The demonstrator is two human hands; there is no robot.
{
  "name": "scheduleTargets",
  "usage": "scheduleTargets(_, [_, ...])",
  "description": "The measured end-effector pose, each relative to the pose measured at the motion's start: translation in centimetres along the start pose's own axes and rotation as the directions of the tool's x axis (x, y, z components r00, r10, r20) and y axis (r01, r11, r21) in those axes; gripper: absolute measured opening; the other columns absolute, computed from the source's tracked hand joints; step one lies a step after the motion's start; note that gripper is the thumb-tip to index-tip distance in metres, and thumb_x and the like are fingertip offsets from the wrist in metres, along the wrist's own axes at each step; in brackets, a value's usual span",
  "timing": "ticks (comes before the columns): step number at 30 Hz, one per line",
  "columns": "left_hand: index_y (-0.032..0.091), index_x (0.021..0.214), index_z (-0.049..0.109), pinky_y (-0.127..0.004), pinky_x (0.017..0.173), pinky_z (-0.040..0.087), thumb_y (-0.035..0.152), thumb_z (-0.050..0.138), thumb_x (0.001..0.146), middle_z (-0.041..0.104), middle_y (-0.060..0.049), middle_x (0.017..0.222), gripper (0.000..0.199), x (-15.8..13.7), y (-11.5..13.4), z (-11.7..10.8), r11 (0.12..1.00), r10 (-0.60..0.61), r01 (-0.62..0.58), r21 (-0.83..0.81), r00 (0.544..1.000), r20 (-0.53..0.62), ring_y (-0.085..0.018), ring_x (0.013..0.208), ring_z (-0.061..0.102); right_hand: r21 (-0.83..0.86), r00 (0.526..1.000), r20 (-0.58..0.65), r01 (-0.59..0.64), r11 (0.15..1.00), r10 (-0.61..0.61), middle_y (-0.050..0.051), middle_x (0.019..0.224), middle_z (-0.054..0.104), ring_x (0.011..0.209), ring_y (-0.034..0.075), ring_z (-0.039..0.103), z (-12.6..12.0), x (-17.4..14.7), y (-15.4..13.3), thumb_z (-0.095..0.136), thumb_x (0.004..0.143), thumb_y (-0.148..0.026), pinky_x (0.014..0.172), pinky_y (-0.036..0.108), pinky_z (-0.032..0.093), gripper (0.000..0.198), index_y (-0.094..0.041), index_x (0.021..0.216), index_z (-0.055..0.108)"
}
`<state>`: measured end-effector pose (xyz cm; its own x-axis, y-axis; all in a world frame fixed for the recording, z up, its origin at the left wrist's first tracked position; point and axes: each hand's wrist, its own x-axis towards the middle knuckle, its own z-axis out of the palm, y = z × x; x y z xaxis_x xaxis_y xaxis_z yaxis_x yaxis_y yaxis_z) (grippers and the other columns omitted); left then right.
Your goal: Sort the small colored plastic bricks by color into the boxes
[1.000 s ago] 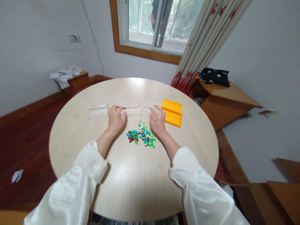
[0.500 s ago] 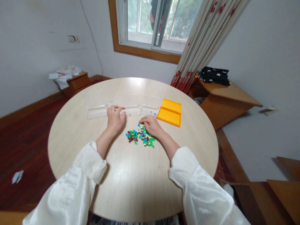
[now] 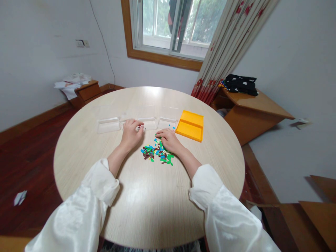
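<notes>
A loose heap of small building bricks in green, blue, brown and yellow lies mid-table. My left hand hovers at the front edge of the clear plastic boxes, thumb and forefinger curved with a gap between them. Through that gap a tiny dark brick shows; I see no grip on it. At the heap's far side my right hand has its fingers bent together, with a small green brick at the tips. Its thumb is mostly hidden.
Clear boxes stand in a row: a left one, a middle one and a right one. Right of them lies an open yellow case. A few blue bricks sit near it. All rest on the round table.
My left hand has shifted slightly right and toward me, and its thumb and forefinger have drawn closer together. The right hand has hardly moved.
</notes>
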<state>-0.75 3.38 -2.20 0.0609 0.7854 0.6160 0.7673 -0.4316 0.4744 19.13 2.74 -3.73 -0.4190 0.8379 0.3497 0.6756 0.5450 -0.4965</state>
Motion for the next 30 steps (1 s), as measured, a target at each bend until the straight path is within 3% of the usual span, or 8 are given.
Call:
scheduleTargets(6, [0.02, 0.08, 0.066, -0.039, 0.083, 0.038, 0.024, 0.054, 0.08, 0.061, -0.006, 0.081, 0.013, 0.1, 0.3, -0.2, 0.997, 0.072, -0.07, -0.019, 0.993, 0.098, -0.022, 0.086, 0.052, 0.014, 0.999, -0.038, 0.01, 1.0, -0.01, 0.005, 0.104, 0.069, 0.103, 0.019, 0.054, 0.1, 0.0, 0.0, 0.043, 0.077, -0.003, 0.095, 0.04, 0.038, 0.038, -0.02, 0.093, 0.073])
scheduleTargets(13, [0.022, 0.083, 0.069, -0.039, 0.086, 0.037, 0.026, 0.064, 0.074, 0.066, -0.005, 0.087, 0.011, 0.0, 0.7, -0.1, 0.987, 0.151, -0.134, -0.089, 0.962, 0.228, -0.022, 0.089, 0.053, 0.22, 0.995, -0.098, 0.012, 0.975, 0.01, 0.002, 0.101, 0.071, 0.102, 0.018, 0.055, 0.1, 0.2, -1.4, 0.043, 0.075, 0.0, 0.097, 0.039, 0.04, 0.041, -0.024, 0.09, 0.074])
scheduleTargets(18, [0.021, 0.081, 0.07, -0.039, 0.082, 0.039, 0.024, 0.059, 0.078, 0.069, -0.006, 0.081, 0.011, 0.0, 1.0, -0.3, 0.989, 0.136, -0.115, -0.092, 0.95, 0.28, -0.022, 0.084, 0.055, 0.316, 0.996, -0.087, 0.006, 0.949, 0.022, 0.002, 0.105, 0.07, 0.106, 0.017, 0.054, 0.4, 0.1, -1.7, 0.043, 0.072, 0.002, 0.099, 0.039, 0.04, 0.047, -0.025, 0.097, 0.072])
scheduleTargets(30, [0.019, 0.079, 0.068, -0.036, 0.08, 0.043, 0.023, 0.051, 0.079, 0.068, -0.006, 0.078, 0.017, 0.3, 0.3, -0.6, 0.993, 0.091, -0.074, -0.094, 0.979, 0.182, -0.021, 0.079, 0.056, 0.34, 0.948, -0.225, -0.142, 0.93, 0.227, 0.004, 0.095, 0.071, 0.098, 0.018, 0.059, 0.3, 0.2, -1.1, 0.039, 0.07, -0.002, 0.094, 0.036, 0.045, 0.043, -0.02, 0.09, 0.073])
